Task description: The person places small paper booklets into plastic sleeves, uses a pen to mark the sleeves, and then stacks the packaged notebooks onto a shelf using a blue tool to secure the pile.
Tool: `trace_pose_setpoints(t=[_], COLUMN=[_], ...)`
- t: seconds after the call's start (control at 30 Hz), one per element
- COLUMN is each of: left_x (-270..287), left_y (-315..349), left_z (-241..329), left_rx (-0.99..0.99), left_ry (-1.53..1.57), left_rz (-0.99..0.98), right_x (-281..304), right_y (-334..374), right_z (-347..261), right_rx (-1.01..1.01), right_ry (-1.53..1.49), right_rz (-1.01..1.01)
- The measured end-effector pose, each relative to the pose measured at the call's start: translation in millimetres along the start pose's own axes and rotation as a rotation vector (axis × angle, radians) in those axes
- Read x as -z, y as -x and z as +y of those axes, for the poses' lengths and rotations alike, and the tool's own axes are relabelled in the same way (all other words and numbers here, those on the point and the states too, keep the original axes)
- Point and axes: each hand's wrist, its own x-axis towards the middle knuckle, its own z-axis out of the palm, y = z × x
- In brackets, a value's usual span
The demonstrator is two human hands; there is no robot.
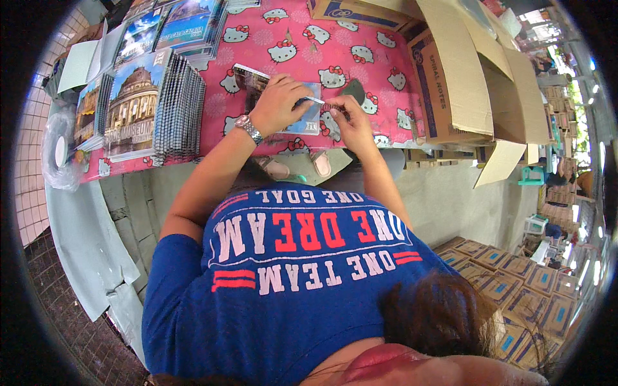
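A spiral notebook (311, 123) with a grey-blue picture cover lies on the pink cat-print tablecloth (254, 48), partly covered by my left hand (281, 106). That hand wears a metal watch, and its bent fingers close on a thin white stick-like piece (315, 100) that points toward my other hand. Beside the notebook's right edge, my right hand (353, 122) is closed in a pinch at the stick's end. Dark wire-like loops show near its fingertips; what exactly it grips is too small to make out. Another picture cover (250, 76) shows beyond my left wrist.
Stacked spiral notebooks (138, 106) stand at the table's left, with more stacks (190, 29) behind. An open cardboard carton (450, 90) occupies the right end, its flaps overhanging. Clear plastic wrap (61, 151) hangs at the left corner. Closed cartons (521, 283) are stacked at lower right.
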Motion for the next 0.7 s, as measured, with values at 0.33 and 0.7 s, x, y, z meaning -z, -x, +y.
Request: trace_pose_setpoints(t=[0.33,0.7], left_x=[-2.5,-5.3], left_y=[-5.9,-8.7], left_z=[-1.8,-5.0], left_rx=[-0.004,-0.026], left_ry=[0.000,0.008], left_rz=[-0.022,-0.025], right_x=[-3.0,-8.2], right_y=[-1.6,0.6], right_z=[3.1,12.3], right_rx=[0.046,0.120], right_ry=[0.059,0.026], right_rz=[0.095,0.137])
